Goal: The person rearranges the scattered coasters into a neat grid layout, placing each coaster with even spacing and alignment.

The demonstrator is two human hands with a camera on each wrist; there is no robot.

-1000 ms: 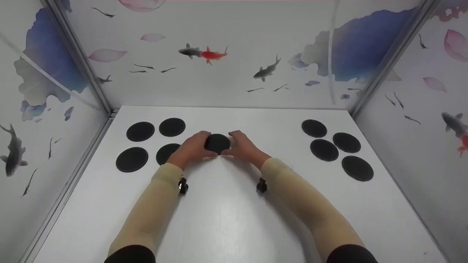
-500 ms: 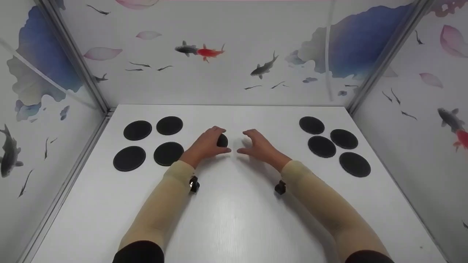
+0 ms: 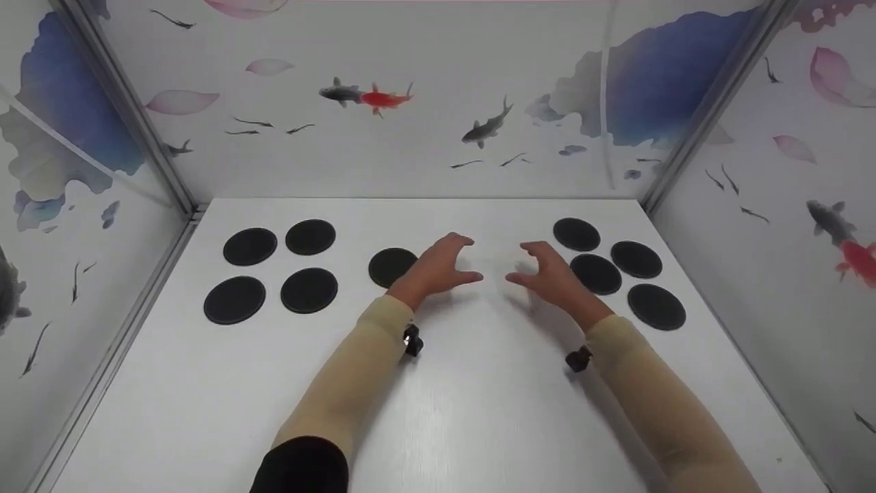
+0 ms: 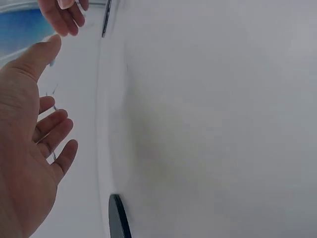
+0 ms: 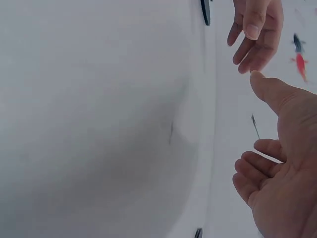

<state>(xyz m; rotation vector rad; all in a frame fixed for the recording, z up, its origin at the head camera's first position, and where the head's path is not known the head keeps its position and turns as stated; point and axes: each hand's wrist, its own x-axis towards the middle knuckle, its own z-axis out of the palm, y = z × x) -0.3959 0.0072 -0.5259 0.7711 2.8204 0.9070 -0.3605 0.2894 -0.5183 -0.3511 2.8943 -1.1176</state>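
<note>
My left hand (image 3: 438, 267) hovers right of the middle black disc (image 3: 391, 267), its forearm side overlapping that disc in the head view. Its thumb and fingers are spread in a loose C with nothing between them. Facing it, my right hand (image 3: 551, 274) has the same loose curve, holds nothing, and overlaps the edge of a black disc (image 3: 597, 275) of the right group. In the left wrist view the relaxed left fingers (image 4: 57, 130) show above the white table. The right wrist view has the bare right palm (image 5: 292, 163) with the left hand beyond it.
Several flat black discs lie at the left, among them a near one (image 3: 235, 300). More make up the right group, with one (image 3: 656, 307) nearest me. White panels printed with fish (image 3: 385, 100) enclose the white table (image 3: 465, 411) at the back and both sides.
Both hands were around the middle disc; it now lies flat on the table, let go. The hands have moved to the right and apart, the right hand reaching the right group's edge.
</note>
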